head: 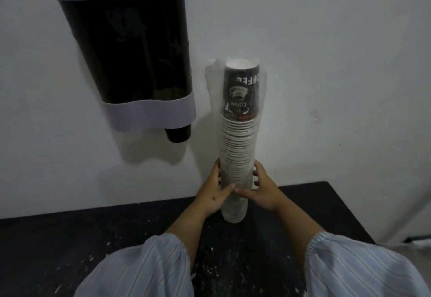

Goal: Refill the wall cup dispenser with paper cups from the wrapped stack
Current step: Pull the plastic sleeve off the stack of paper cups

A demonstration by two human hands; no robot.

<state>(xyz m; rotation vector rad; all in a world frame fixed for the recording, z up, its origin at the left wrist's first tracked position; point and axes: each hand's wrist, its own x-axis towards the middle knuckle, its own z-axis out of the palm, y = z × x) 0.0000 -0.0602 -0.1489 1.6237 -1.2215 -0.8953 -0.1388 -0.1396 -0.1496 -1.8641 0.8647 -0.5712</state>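
A tall wrapped stack of paper cups [240,133] stands upright on the black table [70,238], upside down, with a dark "Coffee" print on the top cup and thin clear plastic around it. My left hand [215,191] grips its lower part from the left and my right hand [261,189] grips it from the right, thumbs meeting at the front. The wall cup dispenser [137,63], dark smoked plastic with a grey lid and grey base band, hangs up and to the left of the stack. One dark cup [178,133] pokes out of its bottom.
The white wall rises directly behind the stack. The table top is speckled with white flecks and its right edge ends near a pale floor corner [408,238]. My striped light-blue sleeves fill the bottom of the view.
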